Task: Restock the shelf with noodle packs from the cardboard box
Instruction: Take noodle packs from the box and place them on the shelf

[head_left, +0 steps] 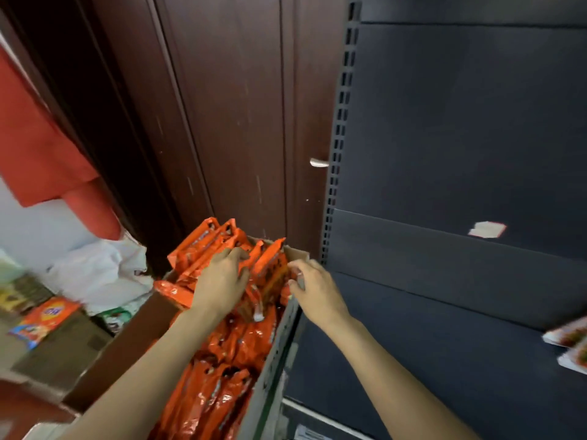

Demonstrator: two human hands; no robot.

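The left hand [222, 281] hides part of the noodle packs [219, 369]; white packs [568, 344] are cut off at the right; the left-side goods [44, 315] blur.

The dark grey shelf [444, 300] stands at the right, its boards mostly bare. Two light-coloured packs [571, 344] lie on a board at its far right edge. A pale label [487, 229] sticks on its back panel.
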